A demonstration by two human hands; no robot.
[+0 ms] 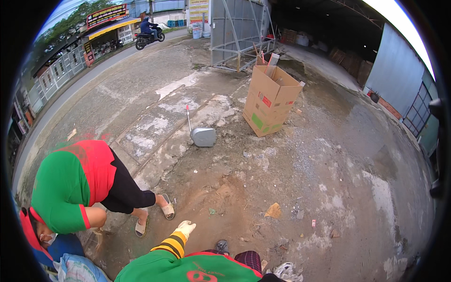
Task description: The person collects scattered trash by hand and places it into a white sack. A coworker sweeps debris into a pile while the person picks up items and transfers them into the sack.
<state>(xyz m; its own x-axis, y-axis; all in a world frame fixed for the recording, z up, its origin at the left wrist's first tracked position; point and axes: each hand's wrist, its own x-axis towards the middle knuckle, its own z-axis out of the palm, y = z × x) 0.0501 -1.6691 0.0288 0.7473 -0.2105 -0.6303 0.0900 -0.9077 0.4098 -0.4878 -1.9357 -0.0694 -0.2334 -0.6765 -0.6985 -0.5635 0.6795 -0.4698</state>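
Note:
My left hand (186, 228), in a pale glove below a yellow-and-black striped sleeve, hangs over the dirt in front of me. Its fingers look loosely extended, and I see nothing held in them. Bare sandy ground with a low patch of loose soil (221, 193) lies just beyond it. My right hand is out of sight. At the lower right, beside my checked trouser leg (249, 258), a crumpled white plastic bag (286, 271) shows at the edge. A metal dustpan (203, 137) with a red-tipped handle rests farther out on the concrete.
To my left a co-worker in a green-and-red shirt (63, 178) bends over a blue container (66, 246) and a pale sack (80, 269). A tall open cardboard box (270, 103) stands ahead. Behind are a metal gate (237, 35) and a road with a motorbike (149, 36).

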